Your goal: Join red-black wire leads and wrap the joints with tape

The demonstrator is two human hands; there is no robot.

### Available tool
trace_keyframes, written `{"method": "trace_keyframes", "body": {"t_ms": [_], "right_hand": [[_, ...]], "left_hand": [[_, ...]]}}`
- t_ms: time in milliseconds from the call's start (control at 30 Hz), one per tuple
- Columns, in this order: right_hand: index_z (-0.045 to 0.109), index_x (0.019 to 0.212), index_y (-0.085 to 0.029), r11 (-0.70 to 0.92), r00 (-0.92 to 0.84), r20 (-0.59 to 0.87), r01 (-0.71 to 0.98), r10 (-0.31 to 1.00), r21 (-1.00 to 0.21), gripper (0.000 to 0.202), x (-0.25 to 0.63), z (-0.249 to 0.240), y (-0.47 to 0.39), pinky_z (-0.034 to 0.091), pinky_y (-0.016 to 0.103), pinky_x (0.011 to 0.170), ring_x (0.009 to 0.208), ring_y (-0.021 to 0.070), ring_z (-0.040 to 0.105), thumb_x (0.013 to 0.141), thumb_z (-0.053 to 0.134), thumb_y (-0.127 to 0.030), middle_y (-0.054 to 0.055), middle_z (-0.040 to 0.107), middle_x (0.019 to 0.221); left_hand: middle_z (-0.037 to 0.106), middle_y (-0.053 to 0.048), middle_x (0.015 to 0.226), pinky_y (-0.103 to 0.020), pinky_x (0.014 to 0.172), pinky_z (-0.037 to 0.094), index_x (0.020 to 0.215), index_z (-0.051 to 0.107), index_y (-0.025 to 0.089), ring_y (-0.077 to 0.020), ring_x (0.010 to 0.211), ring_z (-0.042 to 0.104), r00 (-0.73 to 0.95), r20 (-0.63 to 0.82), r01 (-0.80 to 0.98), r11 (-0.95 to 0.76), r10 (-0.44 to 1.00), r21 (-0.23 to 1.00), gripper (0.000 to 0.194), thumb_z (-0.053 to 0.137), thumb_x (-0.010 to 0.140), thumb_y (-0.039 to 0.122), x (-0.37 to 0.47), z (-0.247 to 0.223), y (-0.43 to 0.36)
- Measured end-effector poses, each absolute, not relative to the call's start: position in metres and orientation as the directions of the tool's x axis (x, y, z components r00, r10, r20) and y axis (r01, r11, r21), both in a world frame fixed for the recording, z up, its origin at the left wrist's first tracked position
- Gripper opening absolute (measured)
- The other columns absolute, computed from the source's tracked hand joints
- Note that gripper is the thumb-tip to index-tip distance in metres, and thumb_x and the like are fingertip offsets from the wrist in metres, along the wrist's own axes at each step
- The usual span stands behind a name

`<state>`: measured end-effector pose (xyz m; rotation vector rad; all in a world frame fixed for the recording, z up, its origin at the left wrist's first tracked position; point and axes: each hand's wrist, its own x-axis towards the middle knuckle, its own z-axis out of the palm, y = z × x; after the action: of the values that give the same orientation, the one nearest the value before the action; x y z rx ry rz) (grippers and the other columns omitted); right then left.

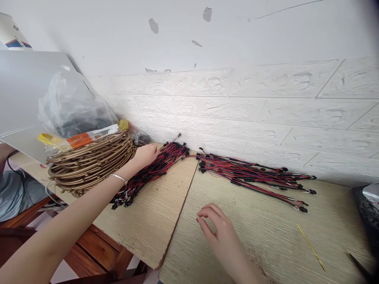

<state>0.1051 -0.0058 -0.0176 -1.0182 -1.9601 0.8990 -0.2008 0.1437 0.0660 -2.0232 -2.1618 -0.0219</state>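
- Left forearm point(74, 225): rises from the lower left corner, reaching diagonally inward; a thin bracelet point(120, 177) circles the wrist.
- Right hand point(220, 230): above the tabletop point(166, 225), back of the hand upward, fingers loosely curled, only a narrow gap between thumb tip and forefinger; it holds nothing and is well apart from the wires.
- Left hand point(146, 155): at the far end of that forearm, over the upper left edge of the left wire bundle, knuckles raised. The fingertips are hidden, so whether it grips any wire cannot be told.
- Yellow strip point(311, 247): slender, lying on the wood to the right of the right hand; a dark pointed object point(359, 266) is near it, cut by the frame.
- Gold rings point(89, 165): a thick stack at left, partly covered by the forearm; a clear plastic bag point(77, 106) rests on top.
- Left wire bundle point(148, 173): red and black leads in a dense, slanting heap with black connectors at both ends; the left hand and forearm hide part of it.
- Right wire bundle point(245, 171): similar leads, spread more loosely across the second board, near the foot of the white brick-patterned wall point(207, 83).
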Motion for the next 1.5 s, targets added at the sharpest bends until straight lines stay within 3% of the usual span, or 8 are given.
{"method": "trace_keyframes", "body": {"t_ms": [267, 400, 567, 733, 933, 1133, 1300, 1500], "right_hand": [[0.055, 0.085, -0.021, 0.406, -0.398, 0.255, 0.359, 0.881, -0.840, 0.012, 0.108, -0.019, -0.006, 0.044, 0.031, 0.073, 0.083, 0.0178, 0.056, 0.090, 0.046, -0.016, 0.003, 0.058, 0.087], [0.055, 0.086, -0.021, 0.418, -0.396, 0.272, 0.351, 0.877, -0.838, 0.012, 0.105, -0.019, -0.007, 0.043, 0.030, 0.075, 0.084, 0.0176, 0.056, 0.089, 0.047, -0.014, 0.003, 0.058, 0.088], [0.056, 0.085, -0.021, 0.397, -0.384, 0.256, 0.354, 0.887, -0.847, 0.011, 0.105, -0.019, -0.007, 0.043, 0.031, 0.075, 0.083, 0.0173, 0.056, 0.089, 0.047, -0.015, 0.003, 0.058, 0.087], [0.056, 0.083, -0.020, 0.384, -0.375, 0.246, 0.356, 0.894, -0.852, 0.013, 0.107, -0.019, -0.005, 0.042, 0.030, 0.074, 0.082, 0.0170, 0.056, 0.089, 0.047, -0.014, 0.002, 0.057, 0.085], [0.056, 0.084, -0.021, 0.367, -0.353, 0.239, 0.360, 0.905, -0.858, 0.012, 0.110, -0.018, -0.003, 0.043, 0.029, 0.073, 0.082, 0.0165, 0.056, 0.089, 0.048, -0.014, 0.002, 0.058, 0.087], [0.056, 0.085, -0.020, 0.393, -0.369, 0.254, 0.374, 0.894, -0.840, 0.011, 0.107, -0.017, -0.005, 0.043, 0.032, 0.074, 0.084, 0.0179, 0.055, 0.089, 0.047, -0.014, 0.003, 0.058, 0.087], [0.056, 0.086, -0.021, 0.398, -0.375, 0.255, 0.376, 0.891, -0.837, 0.011, 0.109, -0.018, -0.005, 0.044, 0.032, 0.074, 0.084, 0.0179, 0.055, 0.089, 0.047, -0.014, 0.003, 0.057, 0.088], [0.056, 0.086, -0.021, 0.440, -0.386, 0.294, 0.376, 0.874, -0.816, 0.011, 0.108, -0.020, -0.004, 0.045, 0.031, 0.072, 0.083, 0.0181, 0.056, 0.089, 0.046, -0.016, 0.004, 0.058, 0.087]], "left_hand": [[0.055, -0.015, 0.127, -0.045, 0.104, 0.039, 0.125, 0.052, 0.012, -0.0282, 0.122, 0.048, 0.034, 0.278, 0.999, -0.030, 0.960, -0.021, 0.043, 0.031, 0.089, 0.025, -0.220, 0.058, 0.129], [0.062, -0.002, 0.122, -0.033, 0.102, 0.044, 0.114, 0.063, 0.025, -0.0197, 0.113, 0.056, 0.240, 0.169, 0.969, -0.246, 0.956, 0.017, 0.037, 0.043, 0.083, 0.025, -0.229, 0.050, 0.121], [0.059, -0.010, 0.124, -0.044, 0.104, 0.040, 0.106, 0.066, 0.018, -0.0256, 0.117, 0.051, 0.253, 0.266, 0.961, -0.274, 0.930, 0.045, 0.036, 0.037, 0.086, 0.021, -0.215, 0.041, 0.130], [0.057, 0.000, 0.131, -0.038, 0.110, 0.033, 0.089, 0.071, 0.025, -0.0202, 0.126, 0.045, 0.416, 0.181, 0.900, -0.433, 0.891, 0.060, 0.030, 0.045, 0.079, 0.015, -0.182, 0.032, 0.154], [0.061, -0.013, 0.125, -0.047, 0.104, 0.038, 0.121, 0.060, 0.015, -0.0275, 0.118, 0.052, 0.257, 0.221, 0.954, -0.284, 0.941, 0.098, 0.046, 0.034, 0.084, 0.018, -0.188, 0.027, 0.180], [0.062, -0.010, 0.127, -0.037, 0.105, 0.041, 0.121, 0.061, 0.015, -0.0253, 0.118, 0.056, 0.191, 0.128, 0.957, -0.214, 0.973, 0.196, 0.049, 0.044, 0.076, 0.022, -0.209, 0.019, 0.185], [0.050, -0.010, 0.140, -0.038, 0.114, 0.027, 0.133, 0.049, 0.010, -0.0210, 0.131, 0.043, 0.123, 0.204, 0.935, -0.182, 0.971, 0.303, 0.055, 0.031, 0.082, 0.022, -0.216, 0.038, 0.182], [0.067, -0.005, 0.120, -0.032, 0.103, 0.041, 0.111, 0.068, 0.018, -0.0223, 0.116, 0.058, 0.156, 0.019, 0.896, -0.149, 0.988, 0.419, 0.044, 0.046, 0.078, 0.036, -0.232, 0.054, 0.170]]}}
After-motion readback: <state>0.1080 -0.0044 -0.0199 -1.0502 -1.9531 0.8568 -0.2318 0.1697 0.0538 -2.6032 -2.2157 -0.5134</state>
